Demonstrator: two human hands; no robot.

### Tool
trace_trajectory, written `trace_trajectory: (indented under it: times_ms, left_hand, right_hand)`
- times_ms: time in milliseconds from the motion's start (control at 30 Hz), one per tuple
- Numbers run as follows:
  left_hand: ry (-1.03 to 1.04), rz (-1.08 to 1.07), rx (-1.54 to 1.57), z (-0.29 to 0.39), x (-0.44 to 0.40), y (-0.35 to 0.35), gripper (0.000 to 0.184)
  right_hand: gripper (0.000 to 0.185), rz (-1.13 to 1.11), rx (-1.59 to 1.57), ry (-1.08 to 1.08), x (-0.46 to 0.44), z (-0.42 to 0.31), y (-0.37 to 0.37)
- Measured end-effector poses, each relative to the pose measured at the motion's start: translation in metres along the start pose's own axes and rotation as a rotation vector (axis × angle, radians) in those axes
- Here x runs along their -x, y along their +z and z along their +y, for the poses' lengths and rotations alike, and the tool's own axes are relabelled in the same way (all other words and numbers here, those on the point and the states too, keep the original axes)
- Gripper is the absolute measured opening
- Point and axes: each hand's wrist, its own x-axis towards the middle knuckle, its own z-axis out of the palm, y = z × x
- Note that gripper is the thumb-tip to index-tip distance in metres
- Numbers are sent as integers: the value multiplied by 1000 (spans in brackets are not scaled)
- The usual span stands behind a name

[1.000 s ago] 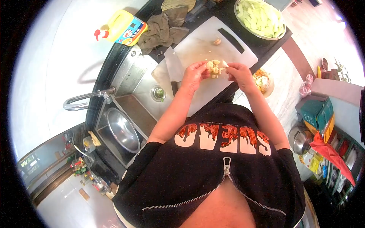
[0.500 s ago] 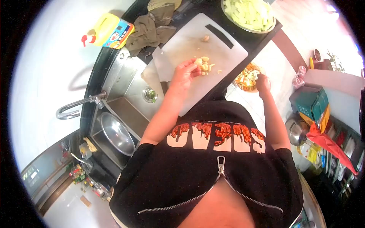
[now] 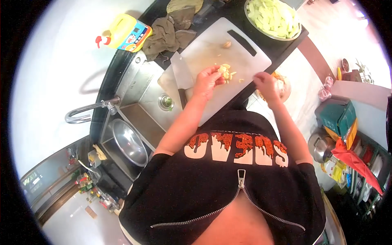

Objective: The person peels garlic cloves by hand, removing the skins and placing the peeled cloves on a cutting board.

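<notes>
My left hand (image 3: 207, 83) is over the white cutting board (image 3: 208, 104), its fingertips pinched on chopped garlic (image 3: 225, 72). Loose pieces lie beside the fingers, and a clove-like piece (image 3: 227, 44) sits near the board's handle slot. A cleaver (image 3: 181, 72) lies along the board's left side, its dark handle beside my left wrist. My right hand (image 3: 267, 86) is closed near the board's right edge; whatever its fingers hold, if anything, I cannot make out. Behind that hand, a bowl of food (image 3: 283, 85) is mostly covered from view.
A bowl of pale green slices (image 3: 274, 18) stands at the counter's far right. To the left are a sink (image 3: 153, 83) with a faucet (image 3: 92, 110), a metal basin (image 3: 130, 142), a yellow jug (image 3: 128, 33) and a brown cloth (image 3: 165, 36).
My right hand has moved left from above the food bowl to the board's edge. My left hand stays at the garlic. The whole view has shifted slightly.
</notes>
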Motion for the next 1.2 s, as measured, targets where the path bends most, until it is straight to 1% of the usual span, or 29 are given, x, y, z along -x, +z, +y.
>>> trace_trajectory:
  times_ms: [67, 133, 167, 267, 400, 533, 600, 700, 900, 933, 1000, 1033, 1133, 1200]
  left_hand:
    - [41, 4, -50, -1, 0, 4, 27]
    - [81, 9, -98, 0, 3, 9, 27]
    - [100, 16, -128, 1, 5, 11, 26]
    - [164, 54, -211, -1, 8, 16, 24]
    - [270, 104, -300, -8, 9, 18, 24]
    - [376, 126, -377, -14, 8, 17, 24]
    - [375, 148, -361, -11, 9, 19, 23]
    - [378, 164, -348, -12, 6, 16, 22]
    - [381, 178, -414, -13, 0, 6, 22]
    - [386, 178, -419, -14, -1, 4, 23]
    - [409, 199, -619, -23, -11, -10, 22]
    - [419, 209, -718, -20, -10, -11, 22]
    - [501, 202, -917, 5, 9, 1, 20]
    - [519, 264, -981, 4, 0, -10, 21]
  right_hand:
    - [20, -153, -86, 66, 3, -44, 15]
    - [22, -209, -219, 107, 5, -70, 27]
    - [23, -211, -227, 92, -1, -64, 38]
    - [23, -235, -215, 57, -5, -80, 41]
    - [22, -192, -248, 132, -11, -78, 52]
    - [19, -183, -247, 155, -11, -76, 58]
    - [19, -188, -258, 169, -11, -77, 58]
    - [19, -181, -117, 124, -12, -74, 58]
    - [20, -146, -270, 132, -11, -66, 53]
    - [20, -126, -279, 141, -12, -64, 49]
    - [22, -86, -297, 160, -14, -58, 37]
    - [22, -25, -265, 190, -15, -51, 30]
    - [20, 105, -201, 172, -11, -20, 5]
    - [20, 229, 38, 149, -10, 15, -10]
